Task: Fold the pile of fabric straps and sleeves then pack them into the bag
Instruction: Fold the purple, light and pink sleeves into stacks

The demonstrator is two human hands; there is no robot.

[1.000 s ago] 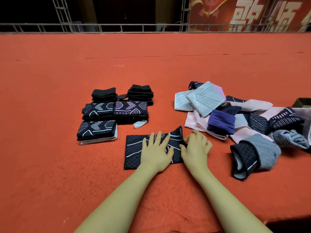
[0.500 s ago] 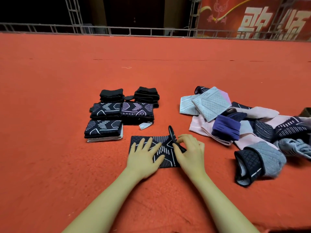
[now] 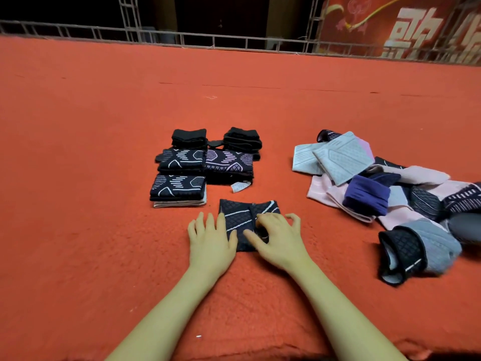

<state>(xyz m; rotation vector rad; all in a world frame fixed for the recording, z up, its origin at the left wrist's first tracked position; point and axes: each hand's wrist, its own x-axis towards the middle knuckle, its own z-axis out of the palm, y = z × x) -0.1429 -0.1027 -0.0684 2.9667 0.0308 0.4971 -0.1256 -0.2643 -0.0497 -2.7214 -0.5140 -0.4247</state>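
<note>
A dark sleeve with a diamond weave and white lines [image 3: 243, 216] lies folded in half on the red carpet in front of me. My left hand [image 3: 209, 238] lies flat with straight fingers on its left edge. My right hand [image 3: 277, 237] rests on its right half, fingers spread and slightly bent, pressing the fold down. Folded dark sleeves stand in neat stacks [image 3: 203, 164] just beyond it. A loose pile of unfolded sleeves [image 3: 377, 188] in grey, pink, purple and black lies to the right. No bag is in view.
A grey and black sleeve [image 3: 419, 250] lies apart at the near right of the pile. The red carpet [image 3: 104, 126] stretches far back to a metal railing [image 3: 234, 40]. A red banner [image 3: 416, 24] hangs at the back right.
My right hand lifted the sleeve's right end, carried it over to the left and laid it down, so the sleeve is now half as wide. My left hand slid left to its edge.
</note>
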